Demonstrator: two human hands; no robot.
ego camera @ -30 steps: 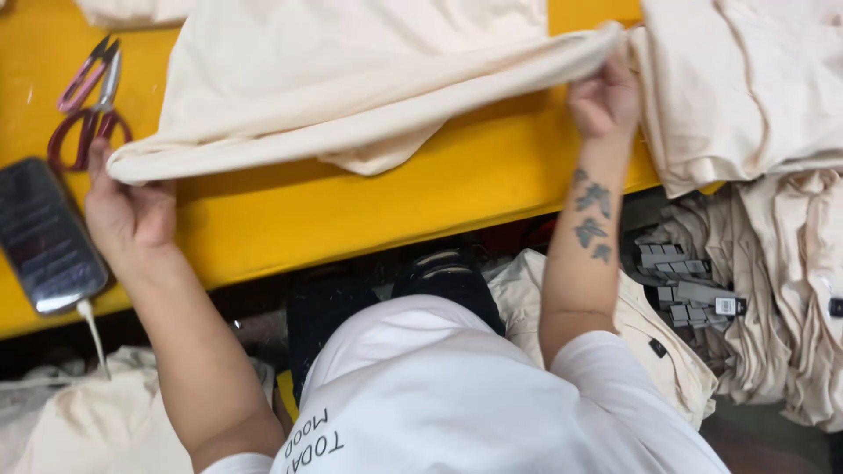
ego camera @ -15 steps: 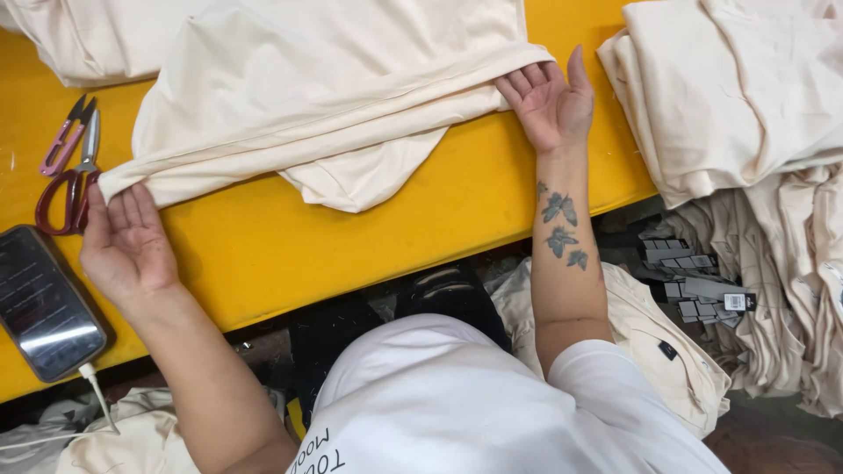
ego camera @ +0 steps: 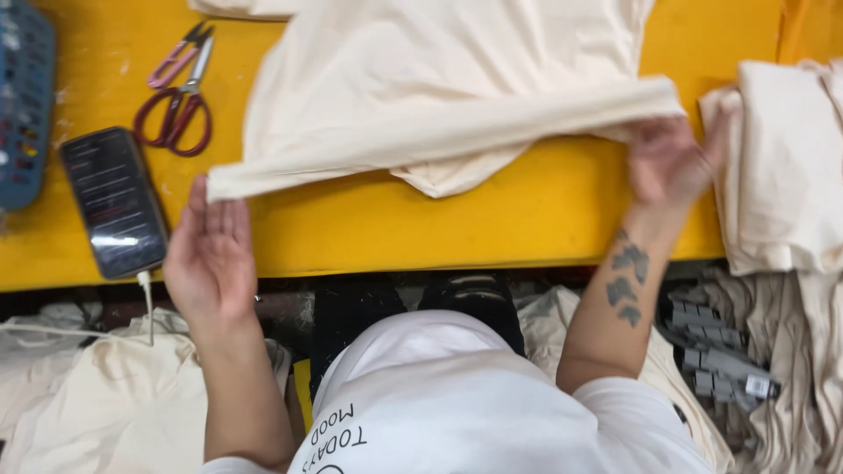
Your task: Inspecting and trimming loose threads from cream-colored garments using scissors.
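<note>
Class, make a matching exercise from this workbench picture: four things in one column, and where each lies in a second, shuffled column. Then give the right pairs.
Things:
1. scissors
2. phone
3. folded cream cloth
4. cloth stack

Places:
A. far right of the yellow table
B. between left hand and right hand
C. near table edge, cable plugged in
D. back left, beyond the phone

Pairs: 1-D, 2-C, 3-B, 4-A

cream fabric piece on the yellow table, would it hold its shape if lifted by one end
Probably not: the cream folded fabric piece sags and creases between the left hand and right hand, so it looks floppy. It seems light and thin, and likely drags rather than slides on the yellow table.
</note>
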